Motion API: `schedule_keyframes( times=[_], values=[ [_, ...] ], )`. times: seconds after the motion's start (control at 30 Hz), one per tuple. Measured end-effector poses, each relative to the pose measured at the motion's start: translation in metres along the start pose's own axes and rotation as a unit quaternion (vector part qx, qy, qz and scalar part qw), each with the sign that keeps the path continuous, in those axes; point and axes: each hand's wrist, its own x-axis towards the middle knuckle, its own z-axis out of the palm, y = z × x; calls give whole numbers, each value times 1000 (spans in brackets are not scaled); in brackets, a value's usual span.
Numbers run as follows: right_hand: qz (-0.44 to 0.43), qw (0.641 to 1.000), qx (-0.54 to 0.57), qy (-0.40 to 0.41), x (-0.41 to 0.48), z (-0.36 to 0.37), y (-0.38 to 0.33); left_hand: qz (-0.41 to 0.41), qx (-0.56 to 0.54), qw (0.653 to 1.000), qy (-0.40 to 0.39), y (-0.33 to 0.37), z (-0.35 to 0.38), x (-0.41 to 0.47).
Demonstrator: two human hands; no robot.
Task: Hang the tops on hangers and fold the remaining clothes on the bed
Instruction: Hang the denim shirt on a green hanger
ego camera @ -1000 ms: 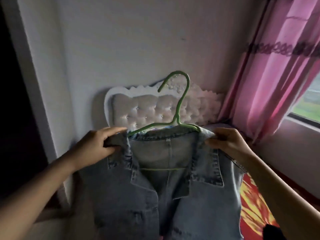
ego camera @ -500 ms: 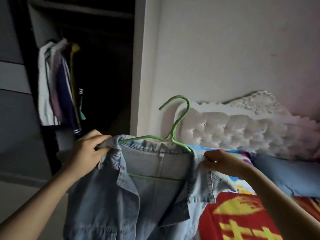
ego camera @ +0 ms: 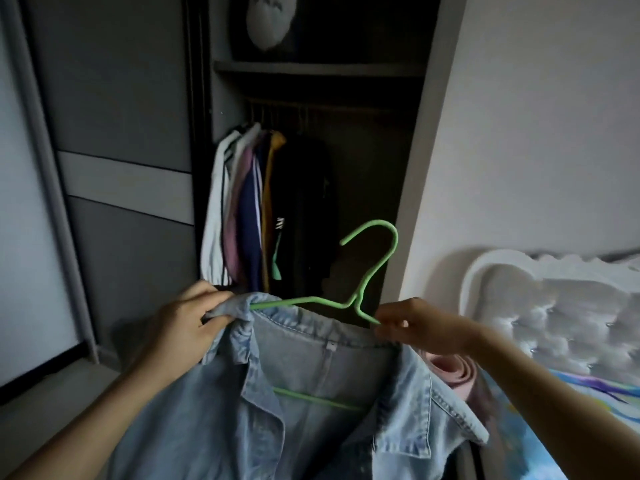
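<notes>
2 hands hold a denim jacket (ego camera: 311,403) up on a green hanger (ego camera: 354,302) before the open wardrobe (ego camera: 318,68). The left hand (ego camera: 187,327) grips bunched shoulder cloth; the right hand (ego camera: 420,327) pinches the hanger's arm at the collar. A white neck tag (ego camera: 329,347) and pale lettering on a black hung top (ego camera: 304,202) are too blurred to read. Right of the hung clothes (ego camera: 239,209), a dark gap runs to the side panel (ego camera: 420,188); the headboard (ego camera: 561,313) stands beyond.

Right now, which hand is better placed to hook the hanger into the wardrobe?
Probably the right hand: it pinches the green hanger near its hook; the left hand grips the denim jacket.
</notes>
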Motion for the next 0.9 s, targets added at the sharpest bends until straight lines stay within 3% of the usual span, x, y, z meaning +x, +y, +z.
schedule_keyframes(
  times=[0.2, 0.33, 0.43, 0.5, 0.9],
  values=[
    [-27, 994, -72, 79, 66, -3, 26, 23, 38, 999, 13, -52, 16, 62],
    [20, 994, -28, 106, 98, -10, 55, -15, 34, 999, -7, -82, 56, 97],
    [39, 990, 10, 137, 124, -20, 87, -17, 90, 994, -62, -101, 94, 129],
    [71, 986, 16, 153, 138, -29, 114, -19, 107, 990, -91, -113, 116, 149],
    [282, 941, -57, 175, 220, -28, 242, -47, 38, 995, -80, -155, 218, 258]
  ],
)
